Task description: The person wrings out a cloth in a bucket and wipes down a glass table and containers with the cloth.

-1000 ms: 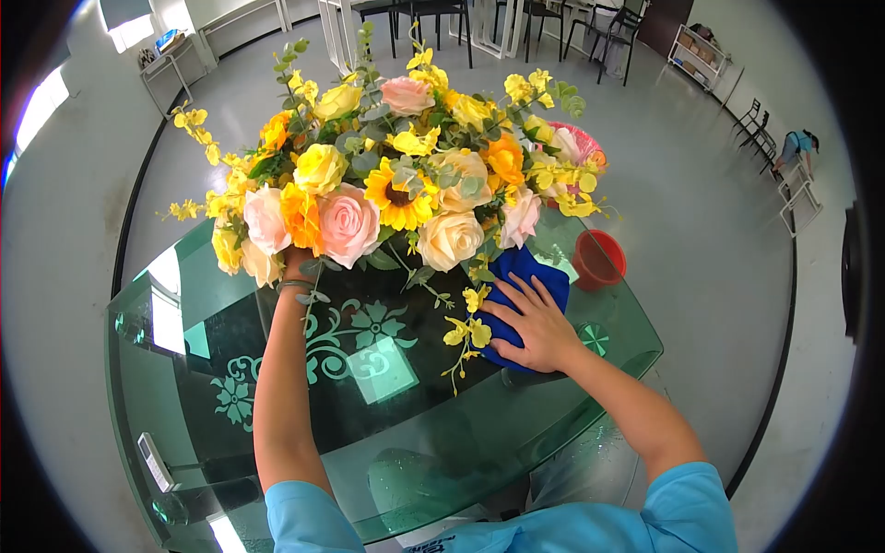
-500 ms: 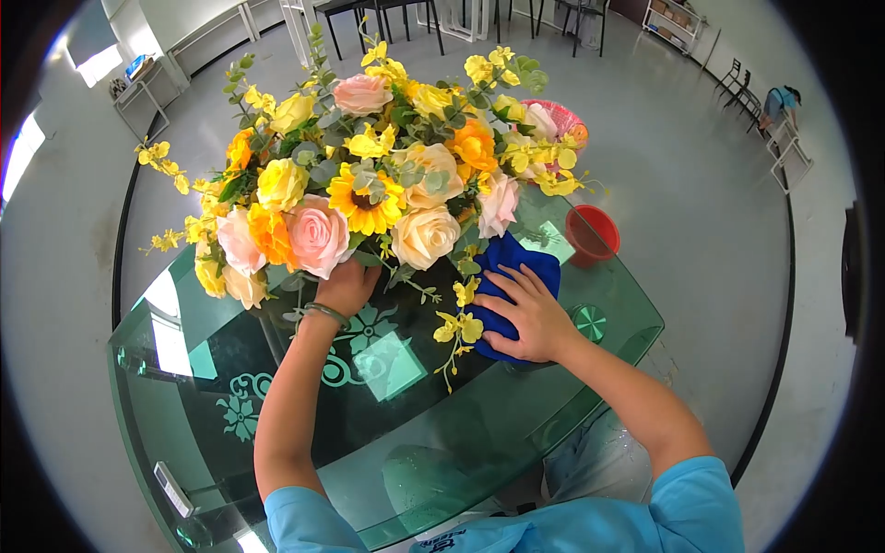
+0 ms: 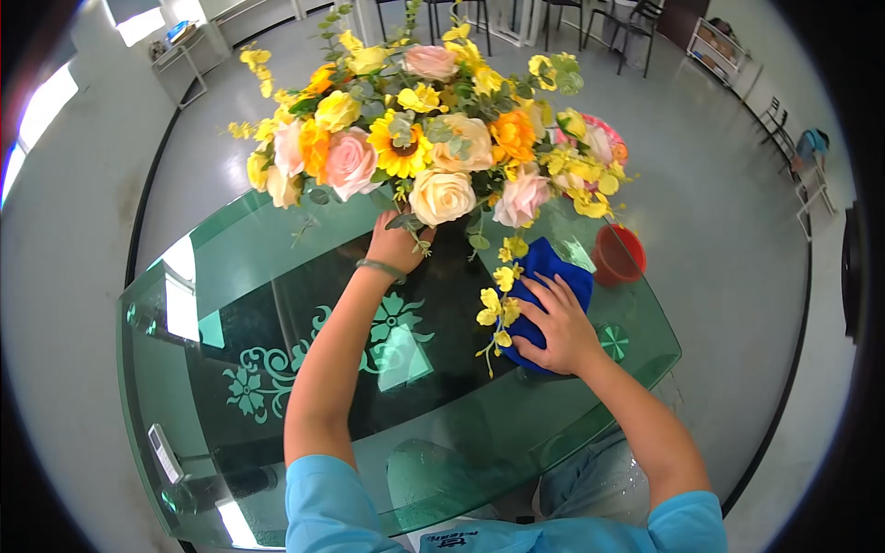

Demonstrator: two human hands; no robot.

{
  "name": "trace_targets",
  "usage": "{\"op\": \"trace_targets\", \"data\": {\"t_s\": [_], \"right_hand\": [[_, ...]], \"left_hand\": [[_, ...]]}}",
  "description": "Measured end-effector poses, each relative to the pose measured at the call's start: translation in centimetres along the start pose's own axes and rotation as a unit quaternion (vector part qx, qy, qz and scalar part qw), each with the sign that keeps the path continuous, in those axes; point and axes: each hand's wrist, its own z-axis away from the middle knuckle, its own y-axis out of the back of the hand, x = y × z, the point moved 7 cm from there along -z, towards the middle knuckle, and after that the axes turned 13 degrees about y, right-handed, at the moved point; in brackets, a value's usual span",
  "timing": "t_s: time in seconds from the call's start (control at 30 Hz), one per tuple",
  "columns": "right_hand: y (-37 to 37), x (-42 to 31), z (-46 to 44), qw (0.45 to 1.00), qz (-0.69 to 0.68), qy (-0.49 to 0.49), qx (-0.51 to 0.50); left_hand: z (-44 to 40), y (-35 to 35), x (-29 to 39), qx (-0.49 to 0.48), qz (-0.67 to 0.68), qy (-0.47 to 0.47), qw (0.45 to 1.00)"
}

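Observation:
A large flower arrangement (image 3: 441, 197) of roses, a sunflower and yellow sprays stands at the table's far side. My left hand (image 3: 395, 245), with a green bangle at the wrist, reaches in under its blooms. Leaves and petals hide the fingers, so their grip cannot be seen. My right hand (image 3: 560, 324) lies spread on a blue cloth (image 3: 551, 253), pressing it to the glass table (image 3: 359, 461). A trailing spray of yellow flowers (image 3: 498, 309) hangs beside the cloth's left edge, close to my right fingertips.
A red bucket (image 3: 619, 255) is beyond the table's right edge. A white remote control (image 3: 165, 453) lies at the left edge. Chairs (image 3: 636, 26) stand along the back. Far right, a person (image 3: 811, 146) bends near a white frame.
The flower arrangement has shifted away from me across the table, and my left hand has moved forward with it. My right hand stays on the cloth. The camera view has shifted slightly.

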Motion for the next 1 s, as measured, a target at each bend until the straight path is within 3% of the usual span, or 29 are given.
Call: {"op": "trace_targets", "data": {"t_s": [0.03,0.07,0.1,0.17,0.27,0.4,0.47,0.6,0.7,0.73,0.83,0.87,1.0], "right_hand": [[0.0,0.1,0.1,1.000,0.001,-0.008,0.000],[0.0,0.0,0.1,1.000,0.001,-0.004,0.002],[0.0,-0.1,0.0,1.000,0.000,0.000,0.006],[0.5,0.0,0.1,1.000,0.005,-0.001,-0.002],[0.6,-0.1,0.2,1.000,0.002,-0.004,0.000],[0.8,0.0,0.3,1.000,-0.004,-0.005,0.009],[0.9,-0.1,0.3,1.000,-0.011,-0.006,0.008],[1.2,0.0,0.2,1.000,-0.018,-0.007,0.014],[1.3,0.1,0.1,1.000,-0.022,-0.005,0.018],[1.3,0.0,0.0,1.000,-0.018,-0.002,0.017],[1.4,0.2,-0.1,1.000,-0.016,0.000,0.014],[1.3,0.2,-0.1,1.000,-0.017,0.001,0.015],[1.4,0.5,0.1,1.000,-0.021,-0.003,0.017]], "left_hand": [[0.9,1.0,-0.6,0.006,0.027,-0.007,1.000],[1.7,4.1,-1.7,0.041,0.063,0.112,0.991],[2.4,6.6,-2.4,-0.001,0.052,0.169,0.984],[3.6,11.8,-3.0,0.117,0.024,0.173,0.978],[2.5,17.7,-1.4,0.266,-0.087,0.088,0.956],[-3.0,18.8,2.4,0.198,-0.177,0.015,0.964],[-5.0,16.8,4.1,0.102,-0.244,-0.060,0.963],[-7.5,13.5,5.4,0.029,-0.242,-0.086,0.966],[-9.1,12.0,5.4,0.055,-0.257,-0.075,0.962],[-9.5,11.7,5.5,0.113,-0.334,-0.090,0.931],[-10.6,11.2,6.7,0.110,-0.353,-0.079,0.926],[-10.4,11.3,7.8,0.173,-0.360,-0.126,0.908],[-12.0,9.5,8.3,0.109,-0.390,-0.048,0.913]]}}
